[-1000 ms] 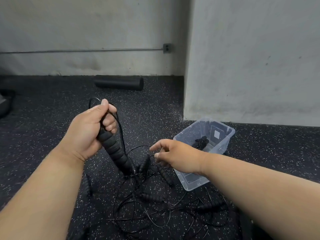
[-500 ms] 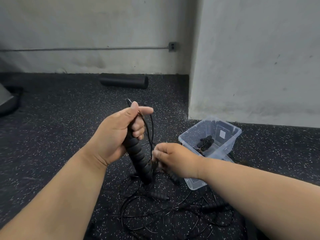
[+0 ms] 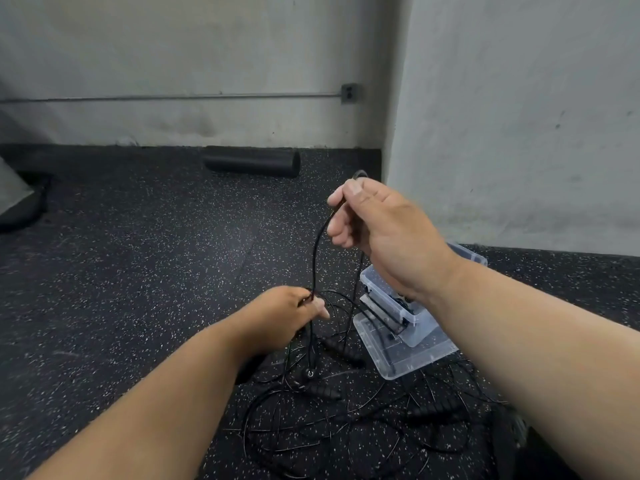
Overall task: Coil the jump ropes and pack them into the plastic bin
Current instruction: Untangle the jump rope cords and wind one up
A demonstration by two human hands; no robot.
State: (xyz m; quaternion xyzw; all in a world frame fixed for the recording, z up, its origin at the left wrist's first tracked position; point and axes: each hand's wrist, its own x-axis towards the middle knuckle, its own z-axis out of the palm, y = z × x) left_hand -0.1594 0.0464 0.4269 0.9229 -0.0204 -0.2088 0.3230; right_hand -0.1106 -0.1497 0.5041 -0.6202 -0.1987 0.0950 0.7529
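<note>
Fingers of the right hand (image 3: 377, 220) pinch a thin black jump-rope cord (image 3: 317, 251) aloft, the left hand (image 3: 287, 313) gripping it lower, while most ropes (image 3: 346, 420) lie tangled beside the clear plastic bin (image 3: 420, 315), seemingly barely filled.

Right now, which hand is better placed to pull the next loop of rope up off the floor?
Right. The right hand is raised and pinches the rope high, free to draw it upward. The left hand sits low, gripping the handle end as an anchor above the pile.
</note>
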